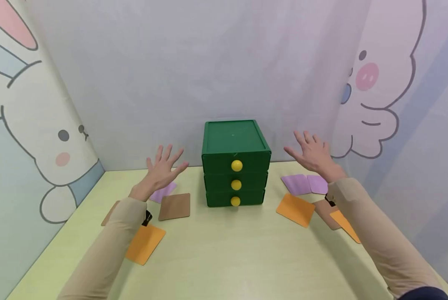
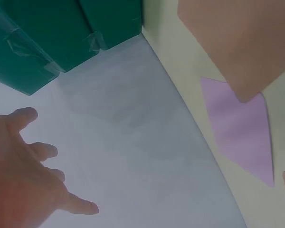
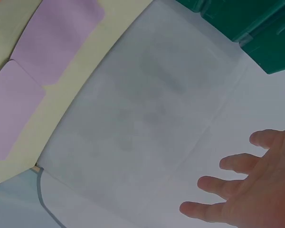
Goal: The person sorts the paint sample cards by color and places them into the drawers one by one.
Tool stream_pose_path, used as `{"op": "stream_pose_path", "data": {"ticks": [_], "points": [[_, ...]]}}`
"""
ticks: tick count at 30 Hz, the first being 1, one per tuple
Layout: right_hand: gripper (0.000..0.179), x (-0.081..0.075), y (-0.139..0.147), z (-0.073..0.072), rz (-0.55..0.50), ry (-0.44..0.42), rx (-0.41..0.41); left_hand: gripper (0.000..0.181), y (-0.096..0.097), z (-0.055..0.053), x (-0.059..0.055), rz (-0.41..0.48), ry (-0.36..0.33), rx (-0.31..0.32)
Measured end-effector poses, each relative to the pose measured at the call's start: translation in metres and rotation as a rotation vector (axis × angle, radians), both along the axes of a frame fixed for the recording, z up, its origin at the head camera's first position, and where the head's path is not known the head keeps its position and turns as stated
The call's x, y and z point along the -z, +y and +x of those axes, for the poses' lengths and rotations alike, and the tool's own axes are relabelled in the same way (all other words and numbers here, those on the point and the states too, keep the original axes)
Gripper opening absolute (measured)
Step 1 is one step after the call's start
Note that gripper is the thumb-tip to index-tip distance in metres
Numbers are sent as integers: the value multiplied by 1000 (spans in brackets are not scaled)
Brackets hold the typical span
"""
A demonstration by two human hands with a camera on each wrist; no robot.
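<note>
A green cabinet (image 1: 236, 137) of three stacked drawers stands at the back middle of the table, all drawers pushed in, each with a round yellow knob (image 1: 236, 166). To its left my left hand (image 1: 160, 173) is raised above the table, fingers spread, holding nothing. My right hand (image 1: 311, 154) hovers to the cabinet's right, also with spread fingers and nothing in it. Both hands are apart from the cabinet. Beneath the left arm lie a brown card (image 1: 175, 206), a purple card (image 2: 240, 130) and an orange card (image 1: 146, 243). Near the right arm lie purple cards (image 3: 59, 38) and an orange card (image 1: 296, 209).
Another brown card (image 1: 326, 213) and a second orange card (image 1: 345, 226) lie partly under the right forearm. A brown card (image 1: 110, 213) pokes out left of the left sleeve. Pale curtains (image 1: 152, 83) with cartoon animals close off the table's back and sides.
</note>
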State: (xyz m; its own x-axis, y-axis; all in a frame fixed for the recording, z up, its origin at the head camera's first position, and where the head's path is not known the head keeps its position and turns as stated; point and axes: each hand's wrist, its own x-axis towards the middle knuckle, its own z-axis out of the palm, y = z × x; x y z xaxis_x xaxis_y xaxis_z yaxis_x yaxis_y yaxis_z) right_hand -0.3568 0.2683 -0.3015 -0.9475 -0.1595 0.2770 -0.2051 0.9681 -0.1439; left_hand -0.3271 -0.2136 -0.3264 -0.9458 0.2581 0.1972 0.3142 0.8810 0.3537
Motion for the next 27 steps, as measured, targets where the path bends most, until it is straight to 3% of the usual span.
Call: {"op": "stream_pose_path", "data": {"ticks": [4,7,13,19,23,25,27], "points": [[88,-2,-1,0,-1,-6,-11,75,5,-7,-13,49,-1,46],[88,-5,-2,1,-6,-18,-24,72,12,-13,-25,157,-12,130],[85,-8,-7,4,-32,-45,-61,66,32,-23,-44,321,-116,272],[82,-13,-12,7,-111,-92,-110,64,45,-36,-48,440,-251,348],[80,-19,-16,13,-199,-145,-148,66,48,-43,-47,470,-308,360],[78,-23,-19,18,-240,-166,-158,67,49,-43,-46,467,-309,364],[76,-28,-21,24,-275,-174,-165,67,52,-35,-51,464,-308,372]]}}
